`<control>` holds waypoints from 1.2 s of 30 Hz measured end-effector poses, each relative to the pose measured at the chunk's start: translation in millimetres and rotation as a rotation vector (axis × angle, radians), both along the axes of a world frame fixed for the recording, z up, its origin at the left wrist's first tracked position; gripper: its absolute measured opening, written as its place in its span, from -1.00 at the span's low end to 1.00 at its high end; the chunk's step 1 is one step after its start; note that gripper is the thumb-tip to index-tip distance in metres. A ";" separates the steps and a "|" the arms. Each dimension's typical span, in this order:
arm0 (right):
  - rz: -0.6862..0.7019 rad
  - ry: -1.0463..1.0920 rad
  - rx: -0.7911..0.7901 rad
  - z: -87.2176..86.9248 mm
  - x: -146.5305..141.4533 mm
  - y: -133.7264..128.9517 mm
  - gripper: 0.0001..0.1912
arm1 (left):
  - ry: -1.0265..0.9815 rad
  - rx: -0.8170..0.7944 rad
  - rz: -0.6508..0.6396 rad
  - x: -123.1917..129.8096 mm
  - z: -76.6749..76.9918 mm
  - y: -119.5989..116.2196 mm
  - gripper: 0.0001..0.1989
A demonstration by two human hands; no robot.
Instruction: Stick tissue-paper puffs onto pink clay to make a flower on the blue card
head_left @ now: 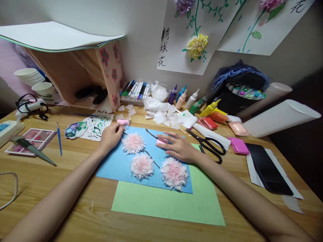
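My left hand (112,136) is closed at the upper left edge of the blue sheet (108,168), its fingertips on a small pink clay packet (122,121) with a clear wrapper. On the right, my right hand (181,146) lies with its fingers stretched and spread. A pink block (162,141), apparently clay, shows partly under those fingers. Three fluffy pink paper flowers lie on the blue sheet: one on the upper left (133,143), one below it (142,166) and one at the lower right (174,173). Dark stem lines (151,133) run between them.
A green sheet (166,203) lies partly beneath the blue one. Black-handled scissors (212,144) rest by my right forearm. Behind are white paper scraps (161,116), paint bottles (181,100) and markers (136,90). A phone (268,168) lies at right, a brush (32,149) at left.
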State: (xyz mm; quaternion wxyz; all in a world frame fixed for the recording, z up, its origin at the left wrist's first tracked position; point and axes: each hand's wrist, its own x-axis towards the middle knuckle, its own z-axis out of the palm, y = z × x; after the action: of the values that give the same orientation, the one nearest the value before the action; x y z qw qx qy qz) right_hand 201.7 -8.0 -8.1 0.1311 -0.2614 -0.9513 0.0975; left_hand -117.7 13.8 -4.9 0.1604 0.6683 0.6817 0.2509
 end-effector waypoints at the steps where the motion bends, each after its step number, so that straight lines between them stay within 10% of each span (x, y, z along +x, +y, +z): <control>1: -0.010 -0.007 -0.006 0.2 -0.6 -0.2 -0.58 | 0.001 0.004 0.000 0.1 -0.5 0.2 -0.73; 36: 0.035 -0.086 -0.155 3.9 3.9 -4.0 -0.51 | 0.045 -0.004 -0.007 0.5 2.7 -2.7 -0.71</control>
State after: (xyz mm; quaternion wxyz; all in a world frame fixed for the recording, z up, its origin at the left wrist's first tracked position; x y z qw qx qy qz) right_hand 205.7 -12.0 -4.3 0.0676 -0.2579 -0.9502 0.1615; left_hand -117.2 11.0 -2.2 0.1470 0.6759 0.6833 0.2338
